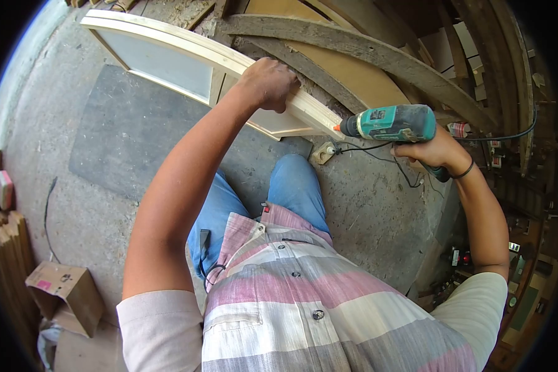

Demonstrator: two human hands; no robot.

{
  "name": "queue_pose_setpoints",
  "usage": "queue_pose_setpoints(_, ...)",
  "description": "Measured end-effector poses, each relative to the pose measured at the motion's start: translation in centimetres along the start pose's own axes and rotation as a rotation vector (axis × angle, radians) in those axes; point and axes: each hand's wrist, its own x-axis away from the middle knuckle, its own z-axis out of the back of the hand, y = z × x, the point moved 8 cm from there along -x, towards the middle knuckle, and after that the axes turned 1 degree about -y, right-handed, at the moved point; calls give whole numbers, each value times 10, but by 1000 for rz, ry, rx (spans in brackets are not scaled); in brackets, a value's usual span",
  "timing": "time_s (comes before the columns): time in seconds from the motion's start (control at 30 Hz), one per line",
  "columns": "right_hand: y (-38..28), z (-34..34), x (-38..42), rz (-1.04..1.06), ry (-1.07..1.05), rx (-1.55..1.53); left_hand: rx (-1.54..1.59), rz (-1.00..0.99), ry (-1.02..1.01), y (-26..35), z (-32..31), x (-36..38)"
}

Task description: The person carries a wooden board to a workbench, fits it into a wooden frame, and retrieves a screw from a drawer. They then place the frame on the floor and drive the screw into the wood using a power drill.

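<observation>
A pale wooden frame [229, 59] with greyish panels stands on edge across the upper middle of the head view. My left hand [270, 84] is closed over its top rail, fingers curled down the near side. In my right hand [437, 152] is a teal and black power drill [397, 122], held by its handle and lying level. The orange-tipped bit [337, 128] points left, right at the near end of the frame's rail. Part of my right hand is hidden behind the drill body.
Weathered curved timbers [366, 46] lean beyond the frame. A black cord and a small socket block [323, 152] lie on the concrete floor near my knee. A dark mat [136, 130] spreads under the frame. At lower left sits an open cardboard box [65, 294] beside stacked wood strips [9, 248].
</observation>
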Motion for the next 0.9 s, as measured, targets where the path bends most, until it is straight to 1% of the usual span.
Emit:
queue_pose_setpoints(0.03, 1, 0, 3, 5, 10, -3, -11, -3, 4, 2, 2, 2)
queue_pose_setpoints(0.07, -8, 3, 5, 167, 51, 3, -10, -4, 7, 2, -1, 2)
queue_pose_setpoints(0.17, -18, 22, 20, 502, 149, 78, -31, -13, 29, -2, -4, -1)
queue_pose_setpoints(0.23, -4, 34, 41, 15, 33, -218, 1, -27, 50, 1, 0, 1)
queue_pose_setpoints(0.3, -9, 41, 52, 68, 76, -241, -30, -60, 62, 1, -4, -1)
queue_pose_setpoints(0.37, -7, 51, 61, 133, 204, -314, -30, -3, -58, -4, -13, -4)
queue_pose_setpoints(0.43, -5, 54, 62, 182, 247, -351, -35, -24, -52, 2, -8, 1)
queue_pose_setpoints(0.5, -4, 57, 57, 237, 284, -385, -27, -47, -3, 4, -1, 2)
queue_pose_setpoints(0.53, -6, 61, 55, 324, 341, -403, -5, -4, -76, -1, -11, -1)
queue_pose_setpoints(0.57, -10, 66, 54, 414, 400, -421, -20, -4, -76, -1, -15, -3)
queue_pose_setpoints(0.6, -9, 70, 52, 323, 392, -393, -25, -11, -69, 1, -16, -1)
queue_pose_setpoints(0.63, -9, 73, 47, 346, 403, -407, -44, -14, -62, -1, -12, 1)
queue_pose_setpoints(0.7, -18, 86, 39, 527, 532, -405, -36, 17, -84, -1, -14, 2)
queue_pose_setpoints(0.77, -30, 103, 26, 608, 551, -401, -51, 13, -34, -4, -16, 2)
queue_pose_setpoints(0.83, -60, 112, 15, 797, 441, -117, -45, -4, -93, 2, -9, 3)
queue_pose_setpoints(0.9, -68, 119, 8, 831, 463, -170, -68, 33, -75, 0, -4, 2)
